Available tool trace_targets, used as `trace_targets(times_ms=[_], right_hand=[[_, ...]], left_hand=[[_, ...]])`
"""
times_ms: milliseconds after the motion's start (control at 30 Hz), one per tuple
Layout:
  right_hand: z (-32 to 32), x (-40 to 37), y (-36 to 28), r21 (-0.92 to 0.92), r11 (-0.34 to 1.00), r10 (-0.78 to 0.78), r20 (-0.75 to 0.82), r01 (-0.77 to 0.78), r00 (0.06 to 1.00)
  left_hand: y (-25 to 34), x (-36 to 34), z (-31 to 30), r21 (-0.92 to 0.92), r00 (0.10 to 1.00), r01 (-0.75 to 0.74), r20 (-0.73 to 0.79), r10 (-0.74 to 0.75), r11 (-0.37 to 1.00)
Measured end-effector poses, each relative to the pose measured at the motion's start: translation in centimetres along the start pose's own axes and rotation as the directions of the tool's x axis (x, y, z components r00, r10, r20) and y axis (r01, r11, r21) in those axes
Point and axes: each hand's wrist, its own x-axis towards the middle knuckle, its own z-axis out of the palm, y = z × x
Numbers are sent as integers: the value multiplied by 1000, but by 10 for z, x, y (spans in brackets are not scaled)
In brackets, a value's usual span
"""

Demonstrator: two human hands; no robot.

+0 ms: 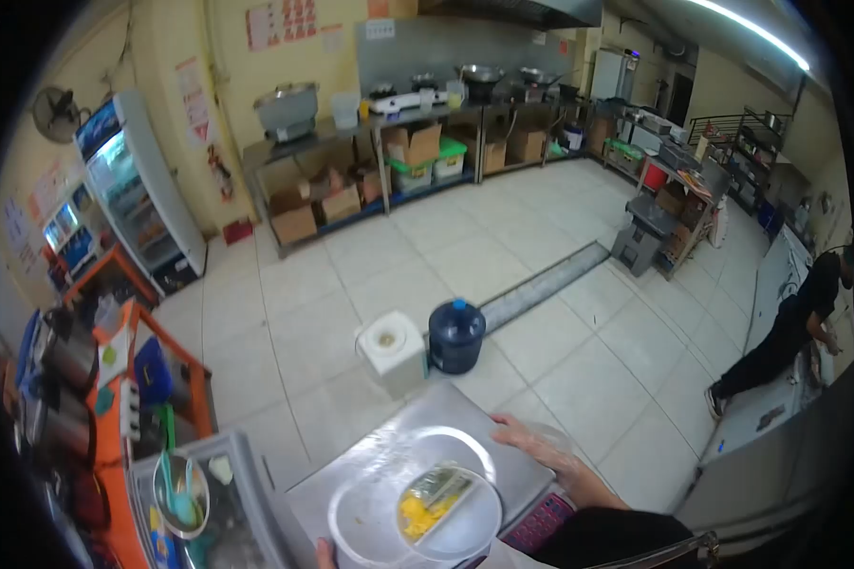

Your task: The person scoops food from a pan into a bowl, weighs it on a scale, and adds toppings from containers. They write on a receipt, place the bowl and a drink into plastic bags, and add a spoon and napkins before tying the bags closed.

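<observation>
A wide pale bowl [351, 503] lies on the metal tabletop [323, 484] at the bottom centre. In its right part is a smaller round container [479, 531] with yellow pieces [422, 514] and a clear packet [441, 484]. My right hand [541, 448], seemingly in clear plastic, lies at the tabletop's right edge, fingers stretched out, holding nothing visible. Only a fingertip of my left hand [325, 553] shows, beside the bowl's lower left rim; its other fingers are hidden. A device with a pink keypad [541, 523] is below my right hand.
On the floor ahead stand a white dispenser [392, 353] and a blue water bottle [456, 337]. At left are an orange table [114, 446] and a grey bin with a metal bowl [182, 493]. A person in dark clothes [789, 322] is at far right.
</observation>
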Motion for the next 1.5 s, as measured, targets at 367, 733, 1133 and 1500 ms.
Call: trace_targets(times_ms=[367,733,1133,1500], right_hand=[[-383,146,-51,265,962,30,-355,70,934],[-676,409,-146,238,919,-138,-553,315,821],[-851,788,-338,206,919,-194,-507,337,840],[-795,1289,-504,118,981,-169,109,156,980]], left_hand=[[-25,204,440,217,975,116,159,-153,969],[-7,526,794,325,922,0,366,-125,946],[198,762,1085,147,912,168,352,-210,975],[329,1057,1019,-326,977,-190,-151,148,926]])
